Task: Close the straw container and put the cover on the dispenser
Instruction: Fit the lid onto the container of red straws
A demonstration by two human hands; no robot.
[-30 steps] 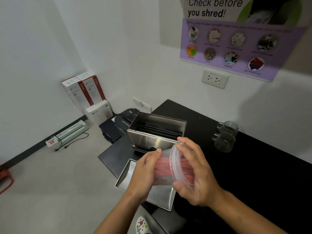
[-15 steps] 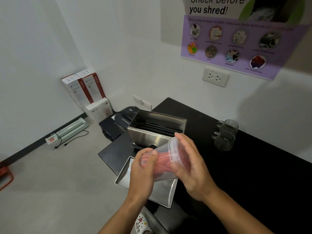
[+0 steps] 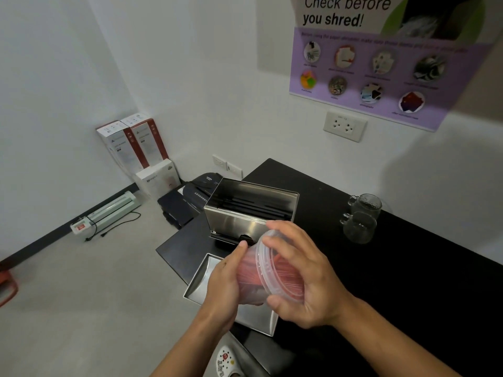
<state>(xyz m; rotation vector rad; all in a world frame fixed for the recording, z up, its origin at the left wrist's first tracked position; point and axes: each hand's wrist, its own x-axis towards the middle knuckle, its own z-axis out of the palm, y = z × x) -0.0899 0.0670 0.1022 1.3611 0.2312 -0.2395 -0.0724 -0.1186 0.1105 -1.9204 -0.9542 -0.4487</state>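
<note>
Clear plastic straw container (image 3: 254, 278) sideways between left hand (image 3: 224, 284) and right hand (image 3: 307, 278).

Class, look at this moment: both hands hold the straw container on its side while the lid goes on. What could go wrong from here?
1. The container lies tilted between the left hand and right hand; if the lid seats unevenly, red straws might slide out.
2. It is held above the steel cover near the table edge; a slip could knock that cover off.
</note>
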